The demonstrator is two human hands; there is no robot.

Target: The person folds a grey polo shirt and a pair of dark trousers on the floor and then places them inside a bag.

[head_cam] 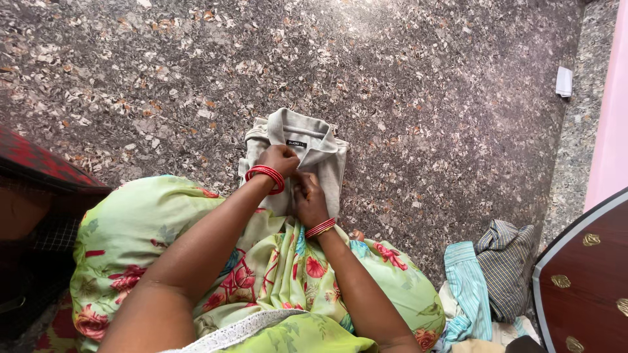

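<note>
Head view, looking straight down at a speckled grey-brown stone floor point(418, 98).

Grey collared shirt point(317, 153) — folded into a compact rectangle, collar end toward 12 o'clock, lying flat on the floor just beyond the person's knees. A small dark label shows inside the collar.

Left hand point(278, 160): resting on top of the shirt, just below the collar, fingers curled down onto the cloth. Grip narrow and pressed to the fabric; whether cloth is actually pinched between the fingers cannot be told from this angle. Red bangles point(265, 176) sit at the wrist.

Right hand point(309, 199): at 5 o'clock of the left hand, touching it, on the lower half of the shirt. Fingers bunched closed against the fabric — grip narrow, appears to hold a fold of the shirt. Red and gold bangles at this wrist too.

Both forearms run down toward 6 o'clock over a light green floral garment point(275, 274) covering the lap.

Surroundings: pile of clothes point(487, 281) at 4 o'clock of the shirt, well apart — a teal striped piece and a dark checked piece on top. Dark wooden furniture with brass studs point(585, 274) at the frame's lower right edge. Small white object point(564, 82) on the floor at 2 o'clock, near a pink wall point(611, 98).
</note>
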